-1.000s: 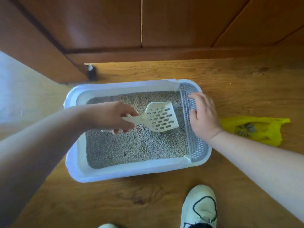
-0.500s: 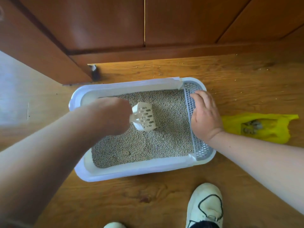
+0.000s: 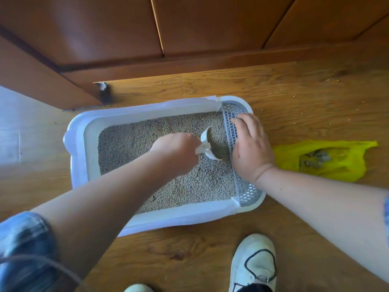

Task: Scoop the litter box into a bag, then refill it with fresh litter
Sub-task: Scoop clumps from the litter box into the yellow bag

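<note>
Gripped scoop [image 3: 208, 144] in left hand [image 3: 176, 152], fingers [image 3: 189, 142] curled round handle, blade edge-down in litter [image 3: 130, 144]. Pressed right hand [image 3: 250, 148], fingers flat, on litter box [image 3: 77, 144] grate [image 3: 248, 192], probably steadying it. Set bag [image 3: 347, 165] on floor [image 3: 189, 260] just beside, for short transfers.

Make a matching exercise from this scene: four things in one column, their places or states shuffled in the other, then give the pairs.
1. scoop
2. yellow bag
3. right hand
4. white shoe

A. resting on the grey grid at the litter box's end
B. on the floor in front of the litter box
C. held by the left hand, dipped into the litter
D. on the floor right of the litter box, clumps inside

Pairs: 1-C, 2-D, 3-A, 4-B
</note>
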{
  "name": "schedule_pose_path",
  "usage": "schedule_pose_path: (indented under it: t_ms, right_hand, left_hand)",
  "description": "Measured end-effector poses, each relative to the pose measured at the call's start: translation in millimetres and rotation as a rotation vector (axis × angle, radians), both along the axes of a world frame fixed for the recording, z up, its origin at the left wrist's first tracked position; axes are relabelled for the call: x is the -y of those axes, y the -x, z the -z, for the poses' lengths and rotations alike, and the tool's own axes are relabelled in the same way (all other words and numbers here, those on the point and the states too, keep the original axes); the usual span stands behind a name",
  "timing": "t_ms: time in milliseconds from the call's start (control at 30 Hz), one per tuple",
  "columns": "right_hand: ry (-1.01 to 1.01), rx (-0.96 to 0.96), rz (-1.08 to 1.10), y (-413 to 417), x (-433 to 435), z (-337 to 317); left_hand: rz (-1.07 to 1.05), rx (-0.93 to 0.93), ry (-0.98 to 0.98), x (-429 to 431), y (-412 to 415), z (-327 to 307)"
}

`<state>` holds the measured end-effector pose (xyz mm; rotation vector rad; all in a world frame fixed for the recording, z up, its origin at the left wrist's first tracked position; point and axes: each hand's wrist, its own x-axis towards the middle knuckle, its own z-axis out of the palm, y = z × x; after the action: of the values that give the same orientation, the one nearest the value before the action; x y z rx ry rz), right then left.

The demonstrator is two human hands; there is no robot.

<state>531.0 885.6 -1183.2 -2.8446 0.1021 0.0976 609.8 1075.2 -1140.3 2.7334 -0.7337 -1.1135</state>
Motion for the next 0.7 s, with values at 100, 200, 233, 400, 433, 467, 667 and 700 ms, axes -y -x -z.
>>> schedule_pose_path:
  t_ms: [100, 200, 233, 400, 433, 467, 667, 700]
  right_hand:
    - [-0.008, 0.004, -0.002, 0.2, 0.3, 0.7]
    - [0.001, 0.003, -0.004, -0.8, 0.0, 1.7]
    - [0.008, 0.003, -0.005, -0.9, 0.2, 1.8]
    - [0.033, 0.022, -0.011, 0.4, 1.2, 2.7]
    - [0.039, 0.022, -0.015, 0.6, 0.6, 2.8]
    - [0.043, 0.021, -0.017, 0.5, 0.1, 3.0]
    - [0.035, 0.042, 0.001, 0.1, -1.8, 1.9]
    - [0.036, 0.046, 0.005, 0.6, -2.0, 1.7]
  left_hand:
    - [0.025, 0.058, 0.040, 1.6, -4.9, 2.7]
    - [-0.033, 0.036, 0.105, -8.4, -6.5, 8.5]
    - [-0.074, 0.005, 0.134, -13.0, -4.4, 11.8]
    - [-0.238, -0.099, 0.231, -35.6, 15.1, 27.9]
    - [-0.252, -0.100, 0.237, -42.4, 16.8, 29.1]
    - [-0.252, -0.102, 0.237, -50.8, 17.5, 29.5]
    - [-0.206, -0.102, 0.206, -96.5, 13.1, 23.4]
    - [-0.203, -0.095, 0.208, -100.7, 14.4, 22.6]
